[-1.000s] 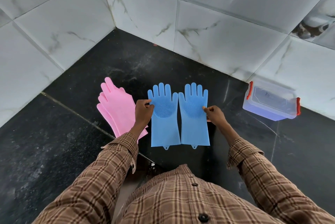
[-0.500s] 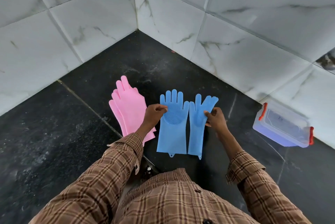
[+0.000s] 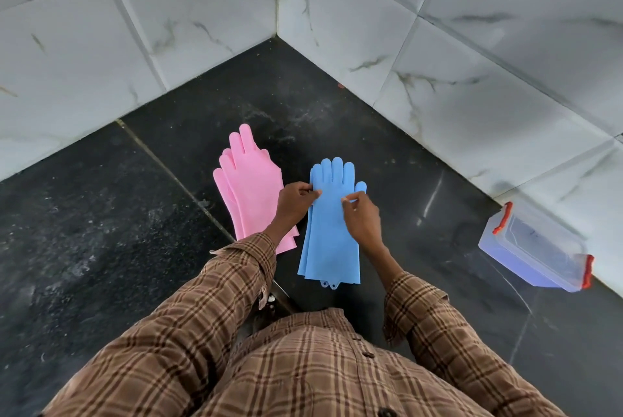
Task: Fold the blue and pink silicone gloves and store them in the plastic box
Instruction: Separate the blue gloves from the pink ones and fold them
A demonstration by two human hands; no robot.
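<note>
The blue gloves [image 3: 332, 224] lie stacked on the black floor [image 3: 101, 231]. The left hand [image 3: 292, 203] pinches their left edge and the right hand [image 3: 362, 219] presses on top, hiding part. The pink gloves [image 3: 249, 185] lie beside, partly covered by the left wrist. The closed box [image 3: 536, 248] stands well apart at the wall.

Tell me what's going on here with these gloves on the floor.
A person in a plaid shirt is tidying silicone gloves on a dark floor. Both hands, the left hand and the right hand, pinch the blue gloves, which lie stacked one on the other. The pink gloves lie stacked just to the left, untouched. The plastic box sits off to the right by the wall, with its lid on, and nothing is folded yet.
</note>
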